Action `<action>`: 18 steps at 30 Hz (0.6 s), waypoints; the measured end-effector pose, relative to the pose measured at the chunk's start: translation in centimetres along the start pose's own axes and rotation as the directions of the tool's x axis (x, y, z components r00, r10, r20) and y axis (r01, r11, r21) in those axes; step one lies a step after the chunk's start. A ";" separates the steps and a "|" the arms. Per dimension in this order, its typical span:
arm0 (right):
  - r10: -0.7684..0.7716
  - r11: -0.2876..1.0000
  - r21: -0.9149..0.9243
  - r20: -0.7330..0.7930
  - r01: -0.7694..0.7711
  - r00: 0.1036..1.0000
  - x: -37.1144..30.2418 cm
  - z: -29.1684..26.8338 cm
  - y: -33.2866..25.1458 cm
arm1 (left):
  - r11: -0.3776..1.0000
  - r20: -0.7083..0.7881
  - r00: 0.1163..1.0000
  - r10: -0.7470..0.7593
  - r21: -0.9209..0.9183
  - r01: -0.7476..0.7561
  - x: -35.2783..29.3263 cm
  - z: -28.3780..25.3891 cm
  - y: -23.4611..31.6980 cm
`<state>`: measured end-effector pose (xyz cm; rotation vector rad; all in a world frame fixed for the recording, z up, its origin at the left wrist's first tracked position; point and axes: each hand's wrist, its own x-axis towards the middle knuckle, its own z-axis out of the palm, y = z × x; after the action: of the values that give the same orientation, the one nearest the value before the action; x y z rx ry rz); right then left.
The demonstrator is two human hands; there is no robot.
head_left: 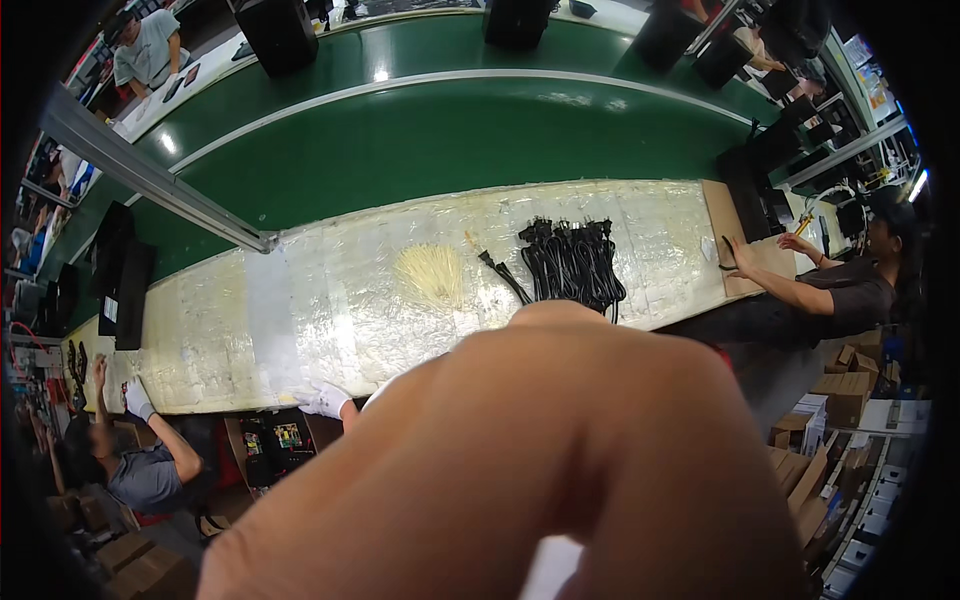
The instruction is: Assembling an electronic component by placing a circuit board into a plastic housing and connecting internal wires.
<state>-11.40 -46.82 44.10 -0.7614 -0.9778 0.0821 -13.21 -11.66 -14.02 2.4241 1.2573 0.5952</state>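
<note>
My left hand (322,398), in a white glove, rests at the near edge of the wrapped worktable (330,330), its fingers stretched out and holding nothing. A large blurred stretch of bare skin, apparently my right hand or arm (640,410), fills the lower middle close to the camera; its fingers cannot be made out. Just beyond it lies a row of black bundled power cords (570,260) with their plugs pointing away. One separate black cord (505,275) sits to their left. Further left is a loose pile of cream-coloured cable ties (430,272).
A green conveyor belt (450,130) runs behind the worktable, with a metal post (170,185) at left. A co-worker (160,470) works at left, another (840,290) at right beside a cardboard sheet (722,230). Black box-shaped units (275,35) stand across the belt.
</note>
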 end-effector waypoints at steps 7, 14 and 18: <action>0.003 0.974 0.226 0.080 -0.021 0.997 2.2 0.3 1.8 | 0.907 -0.264 0.949 -0.170 0.334 0.255 0.3 -4.5 2.2; -0.012 0.906 0.419 0.174 -0.063 0.985 3.3 0.4 2.8 | 0.666 -0.541 0.811 -0.224 0.523 0.532 0.0 -14.0 11.9; -0.022 0.881 0.469 0.183 -0.068 0.983 3.2 0.6 1.6 | 0.527 -0.640 0.749 -0.173 0.582 0.619 -1.5 -20.9 20.4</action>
<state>-9.58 -44.05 45.61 -0.3137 -1.0682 0.4062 -10.68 -21.86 13.26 2.4246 2.7433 0.6626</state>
